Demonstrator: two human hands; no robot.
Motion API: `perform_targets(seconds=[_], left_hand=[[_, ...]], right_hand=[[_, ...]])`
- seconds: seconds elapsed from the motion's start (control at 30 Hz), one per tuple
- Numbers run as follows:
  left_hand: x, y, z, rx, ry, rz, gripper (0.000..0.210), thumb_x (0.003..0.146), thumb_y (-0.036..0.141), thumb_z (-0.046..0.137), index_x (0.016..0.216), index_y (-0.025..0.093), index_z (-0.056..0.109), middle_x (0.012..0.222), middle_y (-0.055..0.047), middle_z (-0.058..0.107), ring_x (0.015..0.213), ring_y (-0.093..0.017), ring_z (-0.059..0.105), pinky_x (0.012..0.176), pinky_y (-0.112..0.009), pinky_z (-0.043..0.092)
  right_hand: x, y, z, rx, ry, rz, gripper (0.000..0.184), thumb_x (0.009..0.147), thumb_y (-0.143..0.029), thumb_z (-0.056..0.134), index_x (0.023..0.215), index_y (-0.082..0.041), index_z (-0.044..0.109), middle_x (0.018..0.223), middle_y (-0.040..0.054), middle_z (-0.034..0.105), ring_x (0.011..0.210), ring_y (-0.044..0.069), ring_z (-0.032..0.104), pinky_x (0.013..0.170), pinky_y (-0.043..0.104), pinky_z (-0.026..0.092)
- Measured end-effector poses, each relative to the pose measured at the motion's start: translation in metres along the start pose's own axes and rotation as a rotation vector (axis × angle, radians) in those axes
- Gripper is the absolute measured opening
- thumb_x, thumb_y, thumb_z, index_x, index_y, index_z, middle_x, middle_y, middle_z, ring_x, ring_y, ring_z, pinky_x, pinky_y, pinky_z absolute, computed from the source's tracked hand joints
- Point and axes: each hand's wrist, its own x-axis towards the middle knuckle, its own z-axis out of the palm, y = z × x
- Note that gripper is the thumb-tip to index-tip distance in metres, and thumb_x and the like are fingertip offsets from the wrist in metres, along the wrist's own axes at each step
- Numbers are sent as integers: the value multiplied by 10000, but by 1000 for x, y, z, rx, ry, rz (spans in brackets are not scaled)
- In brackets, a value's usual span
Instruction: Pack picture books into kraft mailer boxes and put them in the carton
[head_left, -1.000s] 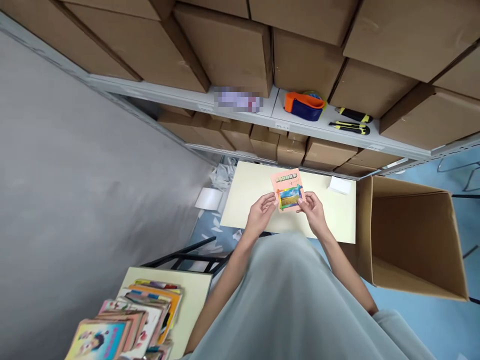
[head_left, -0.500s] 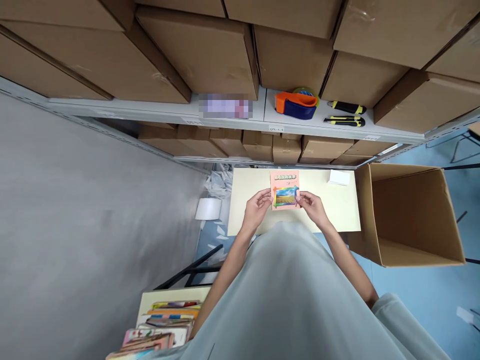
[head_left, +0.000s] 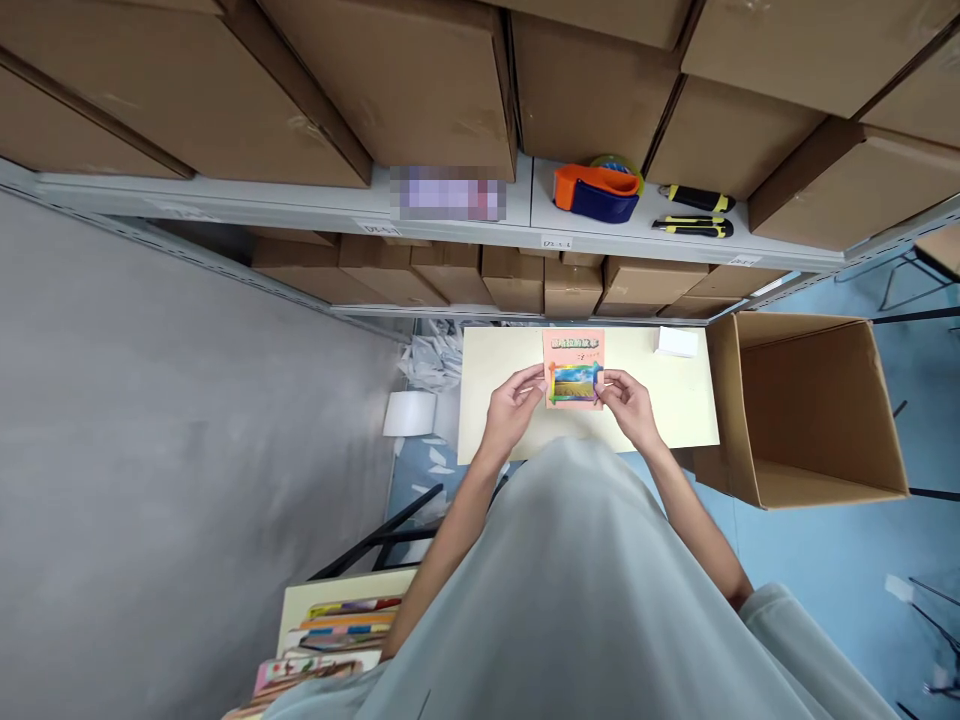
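Note:
A pink book (head_left: 574, 372) faces me above the cream tabletop (head_left: 495, 350), its cover showing a rainbow-framed field picture and printed characters. My left hand (head_left: 517, 402) grips its left edge, thumb in front and fingers behind. On the opposite edge, my right hand (head_left: 627, 403) holds it the same way, thumb over the lower right of the cover. A small white box or stack (head_left: 676, 342) lies on the tabletop, to the right of my right hand.
Right of the table stands an open cardboard box (head_left: 821, 400). Ahead, a grey shelf (head_left: 465, 232) carries cartons, a tape dispenser (head_left: 598, 193) and utility knives (head_left: 694, 227). Books (head_left: 349, 625) lie on a surface at lower left, near a grey wall (head_left: 187, 450).
The camera view has shifted slightly, so shelf and table sit a little higher. Both hands still hold the book, which is a touch further right in view.

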Motion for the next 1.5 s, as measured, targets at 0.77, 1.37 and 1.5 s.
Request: perform_targets(seconds=[0.77,1.37,1.5], left_hand=[[-19,12,34,-389,-84,-117,576,857,581,882,1253,185,748,1246,-125,829,1130,-276,787,931,-335,613],[-32,19,38,-231,-59,-48,652,853,612,894,1307,156,785,1266,-157,834,1184,-327,791,1089,-474,622],[-34,17,41,-243,-29,-61,636,852,595,896,1301,160,780,1243,-155,838,1163,-320,794,1042,-460,640]], right_hand=[[-5,-12,-13,-293,72,-181,469,960,-619,767,1240,-243,742,1275,137,759,1067,264,744,880,428,672],[-10,-1,-17,-176,1,-1,509,873,-684,805,1098,-232,743,987,55,776,797,187,711,767,351,629],[-3,8,-22,-90,-72,38,563,820,-690,844,1127,-227,753,1014,61,785,817,189,709,779,356,635]])
